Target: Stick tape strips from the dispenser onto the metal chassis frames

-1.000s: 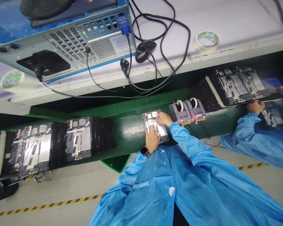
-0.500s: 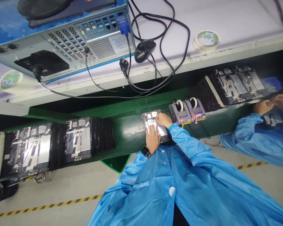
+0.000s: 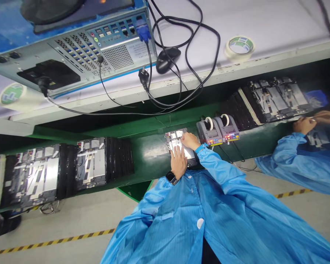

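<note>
An opened tablet-like device [image 3: 190, 157] with silvery inner plates lies on the green bench in front of me. My left hand [image 3: 178, 161], with a dark watch at its wrist, rests flat on the lower part of the device, fingers stretched out. Over the device's upper right part is my right hand [image 3: 190, 141], its fingers curled and pressed together at the surface. Whatever may be between those fingertips is too small to make out. Just right of my right hand stand two grey tape dispensers [image 3: 211, 132] with lit red displays.
Stacks of similar opened devices [image 3: 91, 161] stand on the green bench [image 3: 148, 152] to the left, and another stack [image 3: 280, 99] to the right. A computer case [image 3: 118, 55], black mouse [image 3: 167, 59] and tape roll [image 3: 240, 46] sit on the shelf above. A co-worker's hands [image 3: 305, 125] work at far right.
My hands stay in nearly the same place on the device, with only a very slight shift. The co-worker's hands at the right have moved a little.
</note>
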`<action>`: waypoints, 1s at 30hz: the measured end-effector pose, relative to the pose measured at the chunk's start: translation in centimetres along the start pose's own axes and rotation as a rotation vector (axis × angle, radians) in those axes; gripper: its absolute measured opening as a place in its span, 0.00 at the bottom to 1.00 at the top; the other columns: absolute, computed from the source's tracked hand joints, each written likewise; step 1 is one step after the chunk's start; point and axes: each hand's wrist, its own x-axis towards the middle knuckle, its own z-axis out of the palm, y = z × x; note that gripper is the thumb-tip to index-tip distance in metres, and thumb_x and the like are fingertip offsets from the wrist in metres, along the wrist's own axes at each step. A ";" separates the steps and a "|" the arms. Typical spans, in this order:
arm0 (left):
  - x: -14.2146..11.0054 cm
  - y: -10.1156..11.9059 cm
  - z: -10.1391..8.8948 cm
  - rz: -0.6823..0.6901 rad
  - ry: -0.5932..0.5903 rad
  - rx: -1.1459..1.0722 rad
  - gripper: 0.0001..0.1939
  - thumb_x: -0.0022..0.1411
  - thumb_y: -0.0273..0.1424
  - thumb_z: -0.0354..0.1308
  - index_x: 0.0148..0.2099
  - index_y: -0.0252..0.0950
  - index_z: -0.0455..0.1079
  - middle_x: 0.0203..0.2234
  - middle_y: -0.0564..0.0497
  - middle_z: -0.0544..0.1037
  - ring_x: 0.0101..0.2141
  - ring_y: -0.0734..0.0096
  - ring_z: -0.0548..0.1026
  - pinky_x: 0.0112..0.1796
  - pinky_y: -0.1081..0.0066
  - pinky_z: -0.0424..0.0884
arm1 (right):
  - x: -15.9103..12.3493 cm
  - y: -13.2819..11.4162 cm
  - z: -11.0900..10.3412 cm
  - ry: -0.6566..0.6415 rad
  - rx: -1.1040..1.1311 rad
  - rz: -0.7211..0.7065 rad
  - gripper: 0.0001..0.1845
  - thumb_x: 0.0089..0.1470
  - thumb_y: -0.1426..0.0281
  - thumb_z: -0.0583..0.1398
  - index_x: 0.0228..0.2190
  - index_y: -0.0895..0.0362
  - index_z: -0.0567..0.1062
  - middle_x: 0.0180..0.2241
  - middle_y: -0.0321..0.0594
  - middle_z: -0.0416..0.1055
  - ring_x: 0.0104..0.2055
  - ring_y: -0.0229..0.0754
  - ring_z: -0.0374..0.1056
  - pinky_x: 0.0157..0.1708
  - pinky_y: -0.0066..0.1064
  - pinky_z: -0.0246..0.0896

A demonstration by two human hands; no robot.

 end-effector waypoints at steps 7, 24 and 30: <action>0.0 -0.3 0.1 0.016 -0.004 0.008 0.36 0.72 0.36 0.49 0.77 0.28 0.50 0.72 0.32 0.57 0.73 0.43 0.52 0.70 0.41 0.48 | -0.4 -0.6 -1.5 -0.009 -0.085 0.053 0.16 0.64 0.64 0.62 0.47 0.60 0.82 0.48 0.57 0.80 0.54 0.52 0.77 0.49 0.30 0.66; -0.1 -1.8 -1.3 -0.038 0.083 -0.013 0.35 0.74 0.43 0.47 0.75 0.29 0.54 0.72 0.31 0.57 0.72 0.43 0.54 0.68 0.39 0.53 | -1.2 1.4 -2.7 0.047 -0.005 0.185 0.35 0.53 0.45 0.70 0.46 0.64 0.81 0.49 0.64 0.79 0.55 0.56 0.76 0.47 0.32 0.66; -0.3 -2.9 -1.0 -0.120 0.087 -0.001 0.35 0.74 0.43 0.46 0.75 0.28 0.53 0.73 0.32 0.56 0.73 0.41 0.50 0.67 0.37 0.52 | -4.5 6.3 0.9 0.239 0.185 0.167 0.19 0.64 0.55 0.61 0.39 0.58 0.80 0.40 0.51 0.81 0.47 0.49 0.77 0.45 0.31 0.65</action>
